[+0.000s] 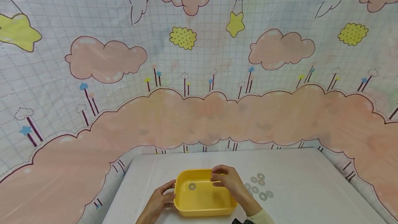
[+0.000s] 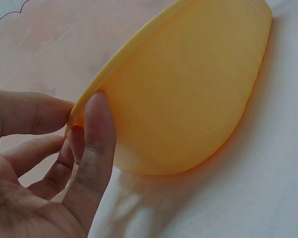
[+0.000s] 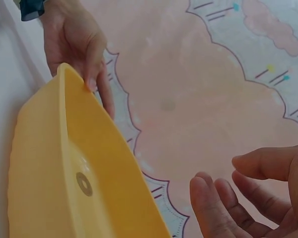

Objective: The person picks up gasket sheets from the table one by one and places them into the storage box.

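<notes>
A yellow plastic basin (image 1: pixel 205 212) stands on the white table, with one flat grey ring, like a washer (image 1: pixel 192 186), lying on its floor. At the basin's left end, my left hand (image 1: pixel 158 199) grips the rim, the thumb against the outer wall and fingertips at the edge, as the left wrist view shows. My right hand (image 1: pixel 230 182) hovers over the basin's right side, fingers loosely bent and apart. Nothing shows between the thumb and fingers of that hand in the right wrist view. Several more grey washers (image 1: pixel 263 196) lie on the table right of the basin.
The white cloth-covered table (image 1: pixel 298 182) runs back to a printed curtain (image 1: pixel 199 120) with clouds and stars. A dark band (image 3: pixel 32 9) is on the left wrist.
</notes>
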`<state>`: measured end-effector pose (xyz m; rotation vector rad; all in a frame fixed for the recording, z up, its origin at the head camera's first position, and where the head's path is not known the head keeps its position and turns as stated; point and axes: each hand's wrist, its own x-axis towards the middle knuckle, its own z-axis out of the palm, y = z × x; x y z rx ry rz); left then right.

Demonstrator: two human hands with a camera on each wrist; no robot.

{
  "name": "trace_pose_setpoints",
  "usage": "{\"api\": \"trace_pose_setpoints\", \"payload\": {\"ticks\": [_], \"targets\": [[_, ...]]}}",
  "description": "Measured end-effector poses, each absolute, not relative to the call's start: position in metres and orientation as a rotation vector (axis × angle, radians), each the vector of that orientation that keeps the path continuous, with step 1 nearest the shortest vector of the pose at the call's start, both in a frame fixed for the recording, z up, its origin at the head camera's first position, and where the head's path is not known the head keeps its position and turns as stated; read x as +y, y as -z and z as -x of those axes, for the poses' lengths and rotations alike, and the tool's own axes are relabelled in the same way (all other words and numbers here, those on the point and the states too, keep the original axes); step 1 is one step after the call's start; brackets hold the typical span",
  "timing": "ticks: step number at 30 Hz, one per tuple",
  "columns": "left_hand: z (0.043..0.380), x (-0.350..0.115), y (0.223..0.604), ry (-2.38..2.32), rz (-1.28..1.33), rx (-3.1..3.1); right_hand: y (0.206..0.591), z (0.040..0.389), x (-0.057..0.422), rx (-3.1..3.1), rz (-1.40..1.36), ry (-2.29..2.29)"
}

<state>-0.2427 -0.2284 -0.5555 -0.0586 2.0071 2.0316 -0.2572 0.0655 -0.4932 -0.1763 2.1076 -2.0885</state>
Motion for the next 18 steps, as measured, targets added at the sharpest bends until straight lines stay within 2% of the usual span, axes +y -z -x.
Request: {"api": "trace_pose_setpoints", "payload": {"ticks": [18], "targets": [[0.24,-0.231,0.554,-2.032,0.026,1.995,0.486,0.25,0.099,2.201,0.106,2.119]]}}
